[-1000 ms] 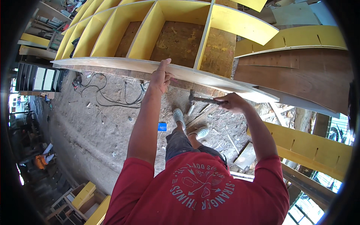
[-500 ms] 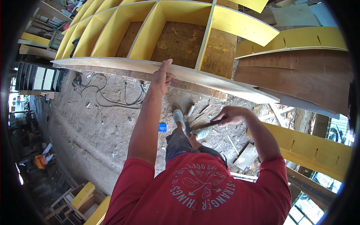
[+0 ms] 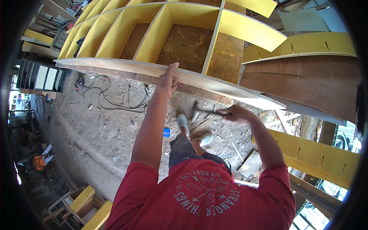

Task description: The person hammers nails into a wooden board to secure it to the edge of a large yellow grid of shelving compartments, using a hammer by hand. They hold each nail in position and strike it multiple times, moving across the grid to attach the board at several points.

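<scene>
My left hand [image 3: 168, 81] is at the near side of a yellow wooden frame [image 3: 153, 36] divided into several compartments. One digit lies over the top edge of its long, pale plywood panel [image 3: 214, 84], and the other fingers curl against the outer face. Whether a small item is also between those fingers is too small to make out. To the right, my right hand [image 3: 238, 114] is closed round the handle of a hammer [image 3: 205, 110]. The hammer's head hangs in the air below the panel, apart from it.
A loose cable [image 3: 101, 92] lies on the dirt floor at left, and a blue object [image 3: 166, 132] near my feet. Slotted yellow boards [image 3: 318, 153] and brown plywood sheets [image 3: 299, 80] stand at right. A person in orange [image 3: 39, 162] is far left.
My right hand has swung the hammer up and forward, from near my shoes toward the panel. My left hand stays at the panel's edge.
</scene>
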Demonstrator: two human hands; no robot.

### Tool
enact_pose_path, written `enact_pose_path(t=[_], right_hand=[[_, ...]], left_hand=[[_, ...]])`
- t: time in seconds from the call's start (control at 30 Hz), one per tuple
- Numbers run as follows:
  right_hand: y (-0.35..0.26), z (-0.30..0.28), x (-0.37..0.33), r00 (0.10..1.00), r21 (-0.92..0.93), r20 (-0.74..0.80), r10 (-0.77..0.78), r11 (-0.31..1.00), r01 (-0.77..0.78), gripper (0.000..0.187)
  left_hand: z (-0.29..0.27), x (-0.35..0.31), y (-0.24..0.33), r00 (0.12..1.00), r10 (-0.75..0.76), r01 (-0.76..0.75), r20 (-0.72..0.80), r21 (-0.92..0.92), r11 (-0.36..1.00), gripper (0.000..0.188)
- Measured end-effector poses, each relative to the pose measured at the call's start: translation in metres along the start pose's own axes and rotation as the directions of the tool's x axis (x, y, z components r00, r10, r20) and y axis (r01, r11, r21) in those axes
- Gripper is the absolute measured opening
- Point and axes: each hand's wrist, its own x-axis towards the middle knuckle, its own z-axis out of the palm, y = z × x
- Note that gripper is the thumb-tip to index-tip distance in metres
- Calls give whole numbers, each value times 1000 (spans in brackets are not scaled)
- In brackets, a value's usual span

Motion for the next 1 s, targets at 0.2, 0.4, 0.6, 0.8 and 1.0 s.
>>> enact_pose_path(t=[0.2,0.4,0.6,0.8,1.0], right_hand=[[25,-10,10,989,161,-151,4,987,20,50],[11,12,0,946,33,270,-178,984,175,47],[11,8,5,997,129,-59,42,991,-35,47],[33,-8,19,995,280,-95,14,960,13,45],[18,6,4,948,47,233,-217,976,211,51]], left_hand=[[4,-1,4,1000,2,-2,1,-1,1000,47],[2,0,0,1000,-2,2,13,-1,1000,46],[4,1,0,1000,3,-3,7,13,1000,47],[1,5,2,1000,-24,24,-3,21,999,51],[6,2,-1,999,10,-11,-43,-12,1000,53]])
